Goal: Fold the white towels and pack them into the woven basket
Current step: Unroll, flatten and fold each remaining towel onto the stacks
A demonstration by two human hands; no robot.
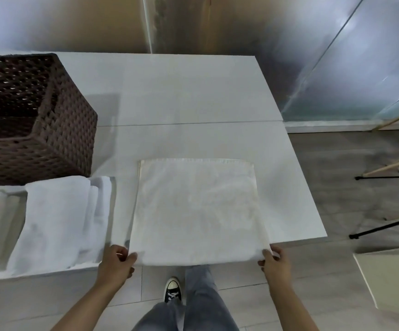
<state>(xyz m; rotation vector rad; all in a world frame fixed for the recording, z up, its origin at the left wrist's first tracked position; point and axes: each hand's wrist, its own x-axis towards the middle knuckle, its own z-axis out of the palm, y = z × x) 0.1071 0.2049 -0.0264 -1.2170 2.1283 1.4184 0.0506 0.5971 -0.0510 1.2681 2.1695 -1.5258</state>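
White desk (pixel 193 91), a seam across its middle, carrying linen and a basket.
Flat-spread white towel (pixel 196 206), near edge overhanging between left hand (pixel 116 261) and right hand (pixel 276 261); folded white towels (pixel 57 223) just beyond and outward of the left hand; dark woven basket (pixel 38 130) farther beyond those, touching them.

I see through one wide-angle camera worn on the head, looking steeply down and forward over the near edge of a white table (pixel 193 96). It sits close above both hands, with floor below and wall at the top edge.
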